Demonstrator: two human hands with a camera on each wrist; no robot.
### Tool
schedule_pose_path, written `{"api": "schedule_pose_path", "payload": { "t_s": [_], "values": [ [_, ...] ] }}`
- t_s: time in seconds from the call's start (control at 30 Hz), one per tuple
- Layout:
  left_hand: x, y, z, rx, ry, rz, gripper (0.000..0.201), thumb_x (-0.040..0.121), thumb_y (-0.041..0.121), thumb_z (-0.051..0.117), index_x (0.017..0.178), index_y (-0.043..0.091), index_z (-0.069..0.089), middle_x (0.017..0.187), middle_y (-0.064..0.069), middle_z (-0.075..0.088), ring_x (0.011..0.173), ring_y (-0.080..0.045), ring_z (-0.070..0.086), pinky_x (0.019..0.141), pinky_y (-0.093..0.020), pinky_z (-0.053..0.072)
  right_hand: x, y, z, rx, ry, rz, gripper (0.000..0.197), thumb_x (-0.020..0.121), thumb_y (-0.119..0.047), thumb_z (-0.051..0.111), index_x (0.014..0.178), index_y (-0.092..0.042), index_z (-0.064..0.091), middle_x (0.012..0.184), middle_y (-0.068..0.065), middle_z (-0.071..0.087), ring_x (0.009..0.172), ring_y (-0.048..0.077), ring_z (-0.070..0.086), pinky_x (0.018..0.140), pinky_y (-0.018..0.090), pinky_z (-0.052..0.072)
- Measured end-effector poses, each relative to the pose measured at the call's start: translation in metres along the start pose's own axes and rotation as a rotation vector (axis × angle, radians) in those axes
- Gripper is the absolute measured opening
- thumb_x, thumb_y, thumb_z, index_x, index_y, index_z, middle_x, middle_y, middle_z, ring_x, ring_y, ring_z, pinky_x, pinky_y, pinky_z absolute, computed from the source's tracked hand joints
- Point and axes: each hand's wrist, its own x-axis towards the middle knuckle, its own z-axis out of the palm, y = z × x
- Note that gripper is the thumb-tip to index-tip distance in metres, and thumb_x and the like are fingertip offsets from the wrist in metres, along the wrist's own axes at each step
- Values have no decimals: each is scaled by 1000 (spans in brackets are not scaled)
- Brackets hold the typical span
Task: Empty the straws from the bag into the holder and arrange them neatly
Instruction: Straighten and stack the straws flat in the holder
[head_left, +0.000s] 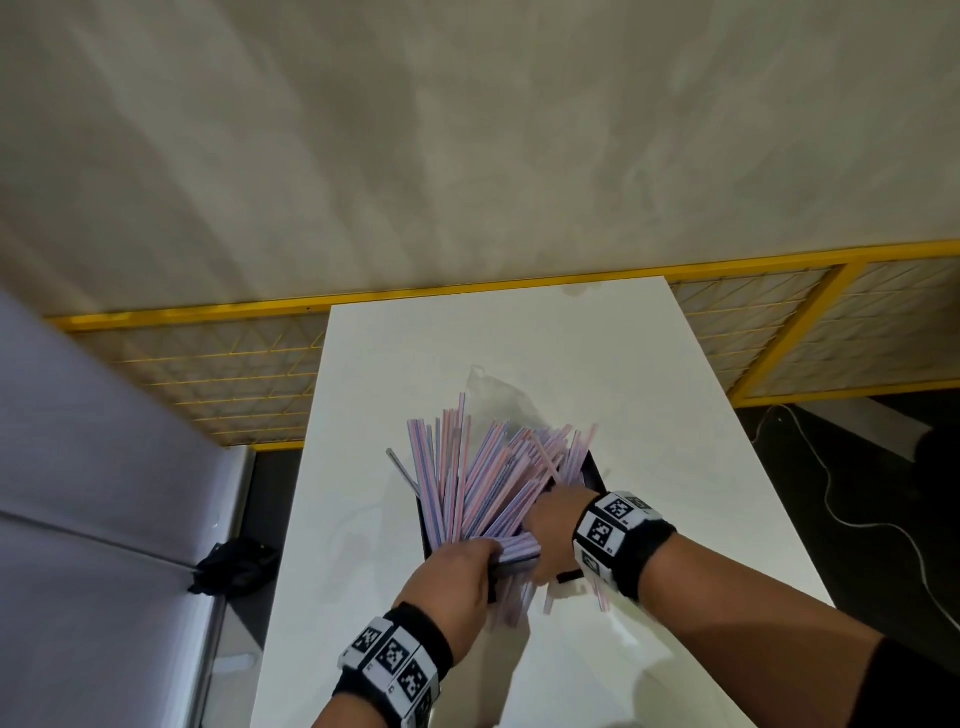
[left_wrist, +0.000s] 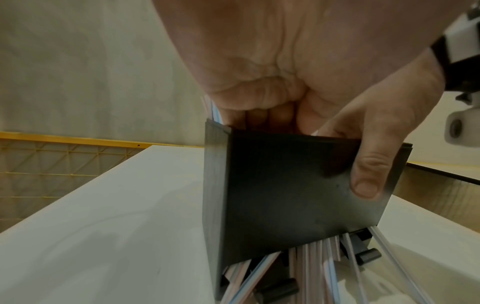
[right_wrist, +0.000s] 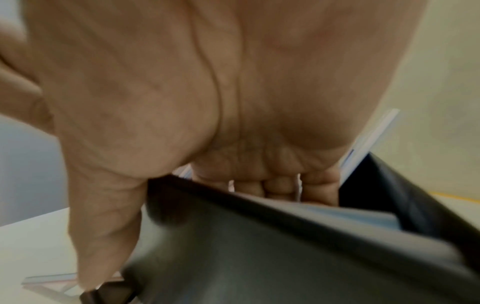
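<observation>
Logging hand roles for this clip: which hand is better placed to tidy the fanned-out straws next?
Probably the right hand: it lies among the pink-and-blue striped plastic straws. The left hand grips the black box-shaped holder's near wall, steadying it.

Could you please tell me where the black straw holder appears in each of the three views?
Head: holder low centre, mostly hidden by straws and both hands.
Left wrist: holder fills the centre, below the fingers.
Right wrist: holder blurred, across the bottom.
Shared landmark: the white table.
</observation>
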Motion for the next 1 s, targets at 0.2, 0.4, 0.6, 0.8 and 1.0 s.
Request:
{"api": "schedule_pose_path", "payload": {
  "t_s": [0.2, 0.4, 0.6, 0.8, 1.0],
  "values": [
    [1, 0, 5, 49, -18, 29, 36, 93, 17, 38, 122, 24, 58, 107, -1, 67, 96, -17, 64, 90, -36, 53, 7, 4, 6, 156, -33, -7, 49, 64, -60, 76, 95, -26, 61, 83, -1, 59, 73, 21, 61, 71, 39, 59],
    [4, -1, 12, -16, 36, 49, 25, 102, 25, 33, 118, 23, 53, 102, 0, 65, 90, -19, 61, 83, -38, 51, 5, 7, 6, 190, -42, 15, 74, 64, -67, 74, 126, -31, 56, 95, -12, 58, 77, 14, 51, 70, 32, 45],
    [7, -3, 15, 33, 90, 46, 20, 107, 30, 33, 112, 23, 51, 94, 1, 64, 84, -19, 59, 80, -39, 48, 2, 4, 7, 180, -66, 71, 81, 60, -69, 73, 129, -29, 59, 113, -3, 68, 98, 24, 66, 90, 42, 56],
    [6, -2, 15, 48, 112, 59, 21, 107, 34, 34, 109, 23, 52, 95, 3, 64, 86, -18, 59, 81, -39, 47, -11, -4, 2, 62, 61, 42, 51, 75, -56, 76, 107, -21, 58, 95, 2, 60, 89, 26, 60, 80, 36, 47],
    [8, 0, 14, 62, 93, 84, 32, 108, 33, 36, 106, 16, 63, 115, -2, 62, 103, -19, 58, 90, -39, 45, -34, -7, -2, 32, 222, 18, 64, 86, -53, 71, 135, -18, 51, 127, 8, 58, 114, 31, 58, 96, 43, 45]
  ]
}}
